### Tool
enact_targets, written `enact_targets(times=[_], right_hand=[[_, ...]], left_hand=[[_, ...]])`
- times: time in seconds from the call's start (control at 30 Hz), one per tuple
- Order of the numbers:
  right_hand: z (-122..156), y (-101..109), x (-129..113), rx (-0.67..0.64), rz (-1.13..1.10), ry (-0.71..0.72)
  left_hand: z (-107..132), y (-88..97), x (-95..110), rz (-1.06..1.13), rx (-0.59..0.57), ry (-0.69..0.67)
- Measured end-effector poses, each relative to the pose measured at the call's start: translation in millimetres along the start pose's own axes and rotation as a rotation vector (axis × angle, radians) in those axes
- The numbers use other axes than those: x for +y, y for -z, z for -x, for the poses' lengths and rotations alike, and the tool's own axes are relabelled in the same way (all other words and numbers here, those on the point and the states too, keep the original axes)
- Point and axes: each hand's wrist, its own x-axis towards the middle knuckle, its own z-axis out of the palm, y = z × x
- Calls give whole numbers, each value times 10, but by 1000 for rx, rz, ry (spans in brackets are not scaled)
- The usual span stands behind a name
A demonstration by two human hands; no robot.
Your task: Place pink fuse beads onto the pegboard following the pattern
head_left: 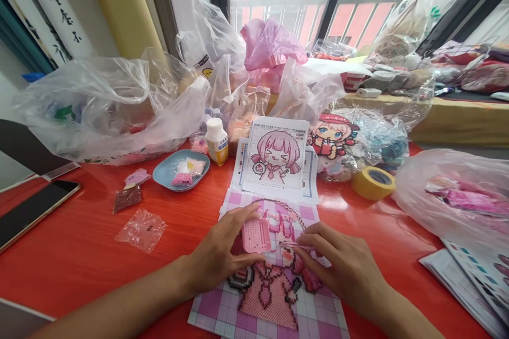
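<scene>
My left hand grips a small pink bead tray between thumb and fingers, with rows of small marks or beads showing inside it. Pink tweezers are pinched in my right hand, their tips pointing left, just right of the tray. Both hands are over a fuse-bead picture of a pink-haired figure, laid on a purple-and-white checked pegboard. The tray and my fingers cover part of the face area. Whether the tweezers hold a bead is too small to tell.
A printed pattern sheet stands behind the pegboard. To the left are a blue dish with bead packets, a white-capped bottle, bead bags and a phone. Yellow tape and plastic bags are at right.
</scene>
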Motion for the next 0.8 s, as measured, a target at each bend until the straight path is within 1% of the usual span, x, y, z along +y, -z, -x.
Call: enact_targets(times=[0.8], right_hand=[[3,-25,-13,-13,19,16]], left_hand=[[-11,2,4,-7,12,-25]])
